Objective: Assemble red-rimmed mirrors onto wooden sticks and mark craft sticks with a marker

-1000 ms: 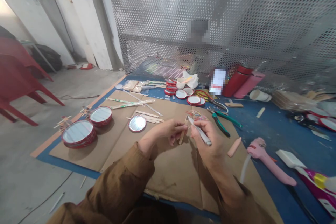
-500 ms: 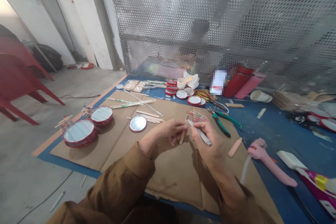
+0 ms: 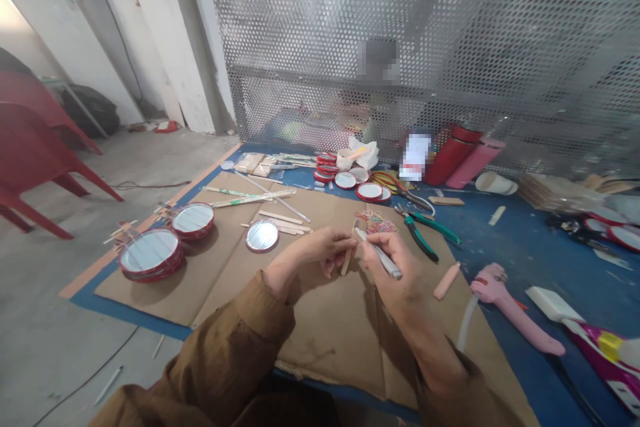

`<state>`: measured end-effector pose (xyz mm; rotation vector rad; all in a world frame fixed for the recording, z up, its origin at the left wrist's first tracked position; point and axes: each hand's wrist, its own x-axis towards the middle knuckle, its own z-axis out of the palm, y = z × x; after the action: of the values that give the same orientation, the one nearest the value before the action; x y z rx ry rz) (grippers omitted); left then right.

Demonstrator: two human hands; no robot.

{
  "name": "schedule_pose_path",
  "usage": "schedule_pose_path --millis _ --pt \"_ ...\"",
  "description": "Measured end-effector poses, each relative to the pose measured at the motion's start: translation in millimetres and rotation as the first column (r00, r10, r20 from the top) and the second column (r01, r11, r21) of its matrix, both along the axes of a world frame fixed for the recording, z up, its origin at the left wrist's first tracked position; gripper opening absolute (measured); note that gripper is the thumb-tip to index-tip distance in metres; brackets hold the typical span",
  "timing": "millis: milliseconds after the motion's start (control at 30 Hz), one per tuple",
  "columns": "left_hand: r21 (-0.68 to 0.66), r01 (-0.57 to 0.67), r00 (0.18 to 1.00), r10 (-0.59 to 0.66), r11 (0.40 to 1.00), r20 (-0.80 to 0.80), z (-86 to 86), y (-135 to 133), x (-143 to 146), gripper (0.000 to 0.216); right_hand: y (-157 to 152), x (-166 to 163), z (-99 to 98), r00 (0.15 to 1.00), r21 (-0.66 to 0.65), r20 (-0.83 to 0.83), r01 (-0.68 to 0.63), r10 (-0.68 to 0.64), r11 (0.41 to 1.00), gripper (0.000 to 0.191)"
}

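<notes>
Compared with half a second before, very little is different: both hands stay nearly in the same place, and only the white tool has moved slightly to the left. From the left, I count one larger round piece (image 3: 150,253) and one smaller round piece (image 3: 193,220), both red-rimmed, then one loose disc (image 3: 261,235) on the cardboard (image 3: 325,347). Next, the left hand (image 3: 327,247) pinches one wooden stick (image 3: 347,263), tilted above the cardboard. The right hand (image 3: 406,277) grips one white tool (image 3: 384,258); its front end is at the stick's upper part, but I cannot tell whether they touch. Farther right are one pair of pliers (image 3: 421,240), green-handled, two bottles (image 3: 451,157) and one pink glue gun (image 3: 523,320).
</notes>
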<state>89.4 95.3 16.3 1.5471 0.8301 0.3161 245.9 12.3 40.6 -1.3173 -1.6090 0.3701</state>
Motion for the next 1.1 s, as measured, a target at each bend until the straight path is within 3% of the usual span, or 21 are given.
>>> schedule_pose_path --millis 333,567,900,1100 --pt "0.026 0.011 1.000 -0.011 1.000 -0.007 1.3 -0.6 -0.4 0.029 3.2 5.7 -7.2 0.993 0.057 -0.008 0.116 -0.115 0.992 0.018" --pt "0.032 0.032 0.999 -0.031 0.999 -0.009 -5.9 3.1 -1.2 0.029 1.4 1.7 -2.2 1.000 0.059 -0.020 0.025 -0.023 0.998 0.018" --pt "0.014 0.003 1.000 -0.002 1.000 -0.025 1.5 -1.1 0.3 0.029 0.5 1.7 -0.9 1.000 0.036 -0.015 0.026 -0.025 0.999 0.018" --pt "0.013 0.018 1.000 -0.018 1.000 -0.023 -2.5 1.4 0.1 0.030 0.8 0.8 -0.2 1.000 0.052 -0.007 0.020 -0.020 0.998 0.015"
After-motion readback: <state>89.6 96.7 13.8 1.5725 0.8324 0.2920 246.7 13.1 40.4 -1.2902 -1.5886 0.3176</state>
